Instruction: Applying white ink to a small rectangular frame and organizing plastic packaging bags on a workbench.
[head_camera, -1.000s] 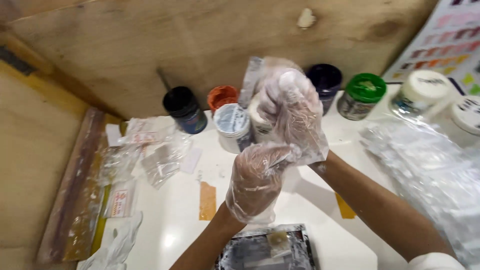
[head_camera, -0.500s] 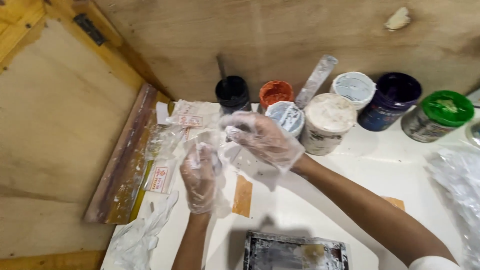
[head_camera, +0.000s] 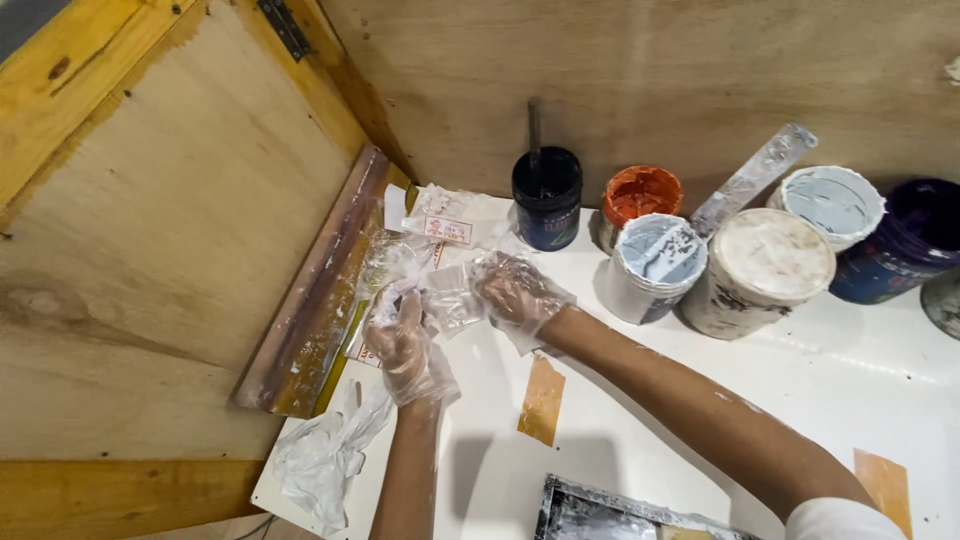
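Both gloved hands dropped from mid-air to the table's left side — left hand and right hand now pinch a clear plastic packet between them, near the black paint jar.

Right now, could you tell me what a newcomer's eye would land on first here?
Two gloved hands meet over the white table: the left hand and the right hand both grip a small clear plastic bag. Behind them stands a row of open paint tubs, the orange tub the brightest, with a long wooden squeegee at the left edge.
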